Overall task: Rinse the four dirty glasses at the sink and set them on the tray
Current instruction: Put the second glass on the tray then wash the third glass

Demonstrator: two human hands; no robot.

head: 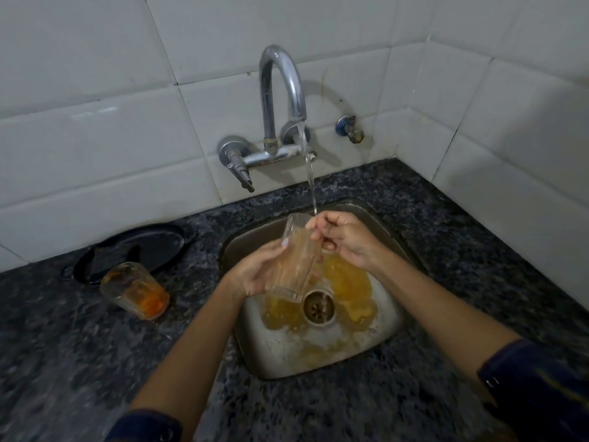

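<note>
Glass in hand: clear ribbed glass (pixel 294 260) held tilted over the sink (pixel 393 314), mouth up towards the stream, base low just above the drain (pixel 318 306).
Left hand: the left hand (pixel 255 272) is wrapped round the lower body of the glass, carrying it.
Right hand: the right hand (pixel 342 239) sits at the rim, fingers (pixel 318 223) curled at the mouth; whether they pinch the rim or rub inside, cannot tell.
Water: tap (pixel 282 100) running, thin stream (pixel 310 180) falling at the rim by the right fingers.
Handling (judgement): rigid, light, breakable; wet walls likely slippery, ribs give some purchase. Best held round the body, not by the rim alone; keep it off the steel wall and spout.
Second glass: dirty glass (pixel 135 290) with orange residue stands on the desk (pixel 95 362), left of the sink, just in front of the tray (pixel 165 242).
Tray: dark, round, against the wall; no glass on it in view.
Other glasses: not in view.
Surface: dark speckled stone desk; basin floor stained with yellow-orange runoff.
Room: white tiled walls meeting in a corner at right; small valve (pixel 349 127) beside the tap.
</note>
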